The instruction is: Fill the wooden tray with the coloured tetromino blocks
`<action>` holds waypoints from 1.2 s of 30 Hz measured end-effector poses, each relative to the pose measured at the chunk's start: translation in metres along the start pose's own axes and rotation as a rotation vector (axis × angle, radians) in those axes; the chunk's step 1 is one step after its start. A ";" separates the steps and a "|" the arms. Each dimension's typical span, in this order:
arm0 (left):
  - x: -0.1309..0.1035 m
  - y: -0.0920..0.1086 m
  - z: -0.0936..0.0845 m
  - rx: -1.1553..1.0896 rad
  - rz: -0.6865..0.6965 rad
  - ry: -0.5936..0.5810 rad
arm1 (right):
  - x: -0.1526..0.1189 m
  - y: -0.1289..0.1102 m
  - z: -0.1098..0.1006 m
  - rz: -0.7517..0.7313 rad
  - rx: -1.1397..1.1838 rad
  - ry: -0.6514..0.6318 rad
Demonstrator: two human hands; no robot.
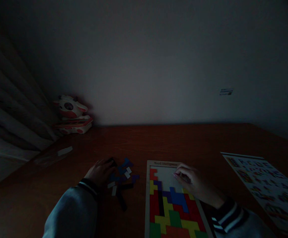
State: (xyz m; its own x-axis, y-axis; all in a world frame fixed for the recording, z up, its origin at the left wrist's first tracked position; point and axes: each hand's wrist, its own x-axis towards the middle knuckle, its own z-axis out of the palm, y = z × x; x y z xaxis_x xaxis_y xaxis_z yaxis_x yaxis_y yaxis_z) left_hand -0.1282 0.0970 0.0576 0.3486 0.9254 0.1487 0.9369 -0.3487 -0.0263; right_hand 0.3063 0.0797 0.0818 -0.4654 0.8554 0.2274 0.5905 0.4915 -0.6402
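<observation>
My left hand (pixel 99 173) lies over the left side of a pile of loose puzzle pieces, fingers stretched out and touching some of them. Among these are a black piece (pixel 126 186), a white piece (pixel 128 170), a purple piece (pixel 135 178) and a blue piece (pixel 121 170). To the right, a wooden tray puzzle (pixel 147 198) is partly filled with coloured block pieces. My right hand (pixel 192 181) hovers over the tray's upper right, thumb and fingers drawn together. Whether anything sits between those fingertips is too dark to tell.
A printed sheet with coloured pictures (pixel 268 185) lies on the brown table (pixel 159 142) at the right. A cow-shaped toy (pixel 72 114) stands at the back left beside a curtain (pixel 7 109). A white strip (pixel 65 151) lies nearer. The wall bounds the table's back.
</observation>
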 end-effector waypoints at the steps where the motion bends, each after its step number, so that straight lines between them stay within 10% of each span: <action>1: 0.000 -0.001 -0.001 0.011 0.027 -0.013 | 0.000 0.000 0.000 -0.002 -0.004 0.006; 29: 0.004 0.008 -0.010 -0.143 -0.155 0.192 | 0.003 0.000 -0.004 0.058 0.012 0.165; 36: 0.012 0.060 -0.033 -0.215 0.021 0.509 | 0.006 -0.005 -0.003 0.199 0.241 0.264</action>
State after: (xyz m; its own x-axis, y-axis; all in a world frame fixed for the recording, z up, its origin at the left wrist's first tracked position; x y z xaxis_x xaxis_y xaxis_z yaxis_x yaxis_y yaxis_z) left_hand -0.0691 0.0823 0.0901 0.2597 0.7482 0.6106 0.8846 -0.4379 0.1603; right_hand 0.3021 0.0831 0.0888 -0.1536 0.9580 0.2423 0.4655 0.2864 -0.8374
